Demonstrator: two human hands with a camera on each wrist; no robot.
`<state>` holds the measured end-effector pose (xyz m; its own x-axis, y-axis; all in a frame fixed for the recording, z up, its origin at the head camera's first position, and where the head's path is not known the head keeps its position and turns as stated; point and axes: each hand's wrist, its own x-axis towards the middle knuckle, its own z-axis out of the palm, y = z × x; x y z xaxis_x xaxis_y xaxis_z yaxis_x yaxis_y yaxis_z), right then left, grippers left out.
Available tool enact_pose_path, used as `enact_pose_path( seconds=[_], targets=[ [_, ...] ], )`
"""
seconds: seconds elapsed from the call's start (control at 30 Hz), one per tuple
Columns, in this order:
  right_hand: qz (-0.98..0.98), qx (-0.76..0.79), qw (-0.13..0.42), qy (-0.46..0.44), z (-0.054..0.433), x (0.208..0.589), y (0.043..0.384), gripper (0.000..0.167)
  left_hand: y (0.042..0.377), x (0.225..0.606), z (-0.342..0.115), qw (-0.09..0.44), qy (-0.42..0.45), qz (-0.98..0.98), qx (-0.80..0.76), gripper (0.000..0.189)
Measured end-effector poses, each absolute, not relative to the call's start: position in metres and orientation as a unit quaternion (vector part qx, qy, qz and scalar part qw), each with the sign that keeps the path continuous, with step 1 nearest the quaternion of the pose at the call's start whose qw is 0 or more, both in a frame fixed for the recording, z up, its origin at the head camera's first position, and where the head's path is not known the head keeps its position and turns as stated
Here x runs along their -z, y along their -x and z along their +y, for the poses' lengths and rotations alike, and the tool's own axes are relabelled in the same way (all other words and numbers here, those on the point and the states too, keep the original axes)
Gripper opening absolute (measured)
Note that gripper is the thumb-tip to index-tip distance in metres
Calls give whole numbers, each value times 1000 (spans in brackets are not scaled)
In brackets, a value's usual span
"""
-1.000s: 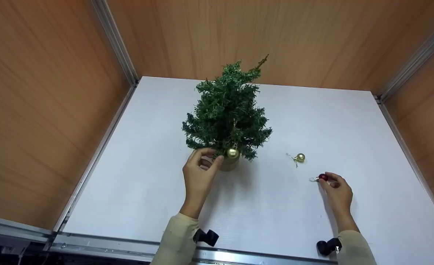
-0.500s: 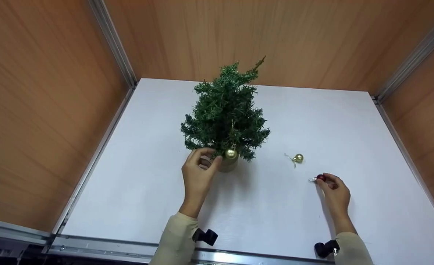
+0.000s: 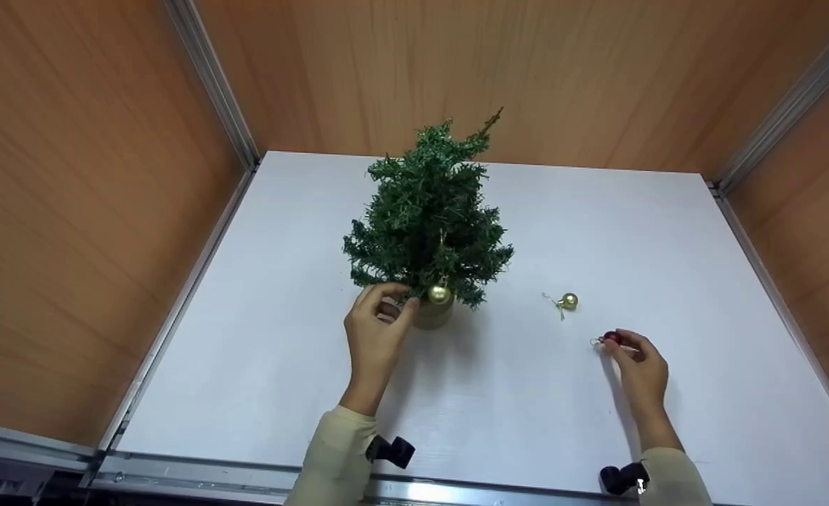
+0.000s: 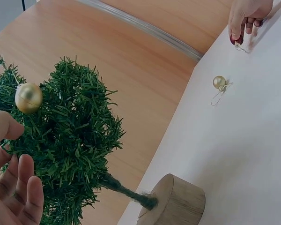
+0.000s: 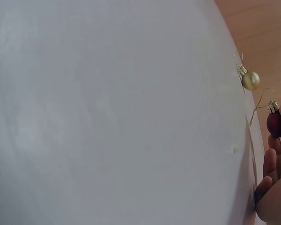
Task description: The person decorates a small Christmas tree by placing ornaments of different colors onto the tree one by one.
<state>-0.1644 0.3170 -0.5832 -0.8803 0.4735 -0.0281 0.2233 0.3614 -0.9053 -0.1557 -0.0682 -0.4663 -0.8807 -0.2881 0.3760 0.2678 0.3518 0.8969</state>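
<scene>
A small artificial Christmas tree [image 3: 432,211] stands on a round wooden base [image 4: 185,201]. My left hand [image 3: 374,330] is at its lower front, pinching a branch tip between thumb and fingers. Just right of those fingertips, a gold bauble [image 3: 439,294] hangs from the tree; in the left wrist view it shows above the thumb. My right hand [image 3: 643,369] holds a dark red bauble [image 5: 276,123] by its round body, its silvery cap and hanging loop sticking out to the left. Another gold bauble [image 3: 569,302] lies on the table beyond that hand, its string spread beside it.
The white table [image 3: 281,365] has wooden panels [image 3: 358,77] at the back and sides, joined by metal rails [image 3: 221,84]. A metal edge [image 3: 197,474] runs along the front. Each sleeve carries a black wrist camera [image 3: 393,451].
The head view has shifted slightly. My left hand stays at the branch, and my right hand keeps hold of the red bauble, its loop turned a little.
</scene>
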Motion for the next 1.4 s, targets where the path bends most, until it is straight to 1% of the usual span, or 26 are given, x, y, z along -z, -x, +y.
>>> enact_pose_path(
  seconds=[0.27,0.77,0.97,1.4],
  targets=[
    [-806,-537,113,224,310,575,165,43,155,466,-70,249,-6,-788,563,8],
    [-790,-561,121,215,306,563,165,42,154,463,-73,229,-16,-786,574,7],
    [-791,-559,122,215,304,556,166,44,154,463,-73,234,-14,-788,569,5],
    [-792,-563,126,201,298,549,167,42,155,464,-73,245,-12,-783,571,7]
  ],
)
